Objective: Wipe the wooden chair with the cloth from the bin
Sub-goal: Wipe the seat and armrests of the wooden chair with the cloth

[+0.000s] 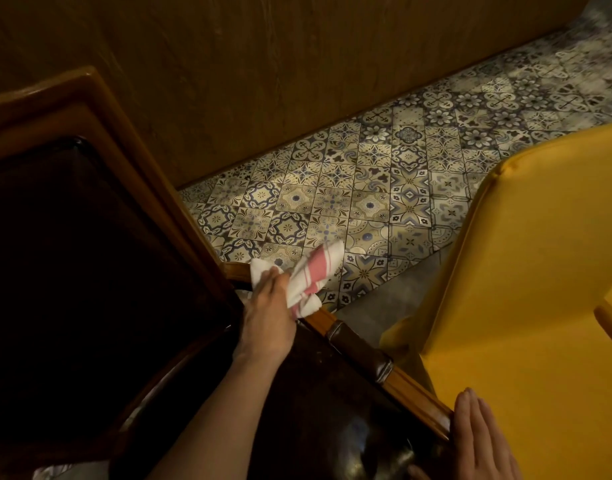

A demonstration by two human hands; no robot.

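The wooden chair [100,109] fills the left side, with a brown frame and a dark leather back and seat. Its right armrest [411,389] runs diagonally and carries a dark leather pad. My left hand [270,317] grips a bunched white cloth with pink stripes [308,275] and presses it on the rear end of that armrest, where it meets the back. My right hand [481,445] holds the armrest's front end, fingers straight along the outer side and thumb on the inner side. No bin is in view.
A yellow upholstered chair [522,271] stands close on the right, almost touching the armrest. Patterned floor tiles [332,202] show between the two chairs. A brown wood-panelled wall [228,64] runs along the back.
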